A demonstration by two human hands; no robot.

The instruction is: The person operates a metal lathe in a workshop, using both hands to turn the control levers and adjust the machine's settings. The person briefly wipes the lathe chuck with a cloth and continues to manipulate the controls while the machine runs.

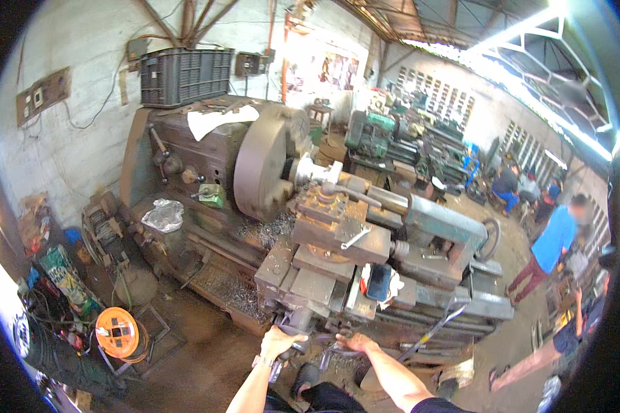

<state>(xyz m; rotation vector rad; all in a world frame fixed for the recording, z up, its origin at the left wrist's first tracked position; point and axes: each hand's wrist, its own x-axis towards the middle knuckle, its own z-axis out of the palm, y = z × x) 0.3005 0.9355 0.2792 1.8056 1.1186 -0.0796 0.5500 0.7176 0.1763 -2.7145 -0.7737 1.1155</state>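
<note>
Left hand [280,341] closed around lathe carriage handle [291,329], right hand [355,341] gripping adjacent lever [332,352], lathe bed [420,303] running left-right just ahead

Workshop interior: whitewashed wall [83,62] at left, stained dirt floor [200,351], steel roof trusses [530,41], daylight entering through roof gaps.

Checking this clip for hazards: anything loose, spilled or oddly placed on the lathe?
Yes. Metal chips lie piled on the lathe bed below the chuck, a phone rests on the carriage, and a crumpled plastic bag sits beside the headstock.
</note>
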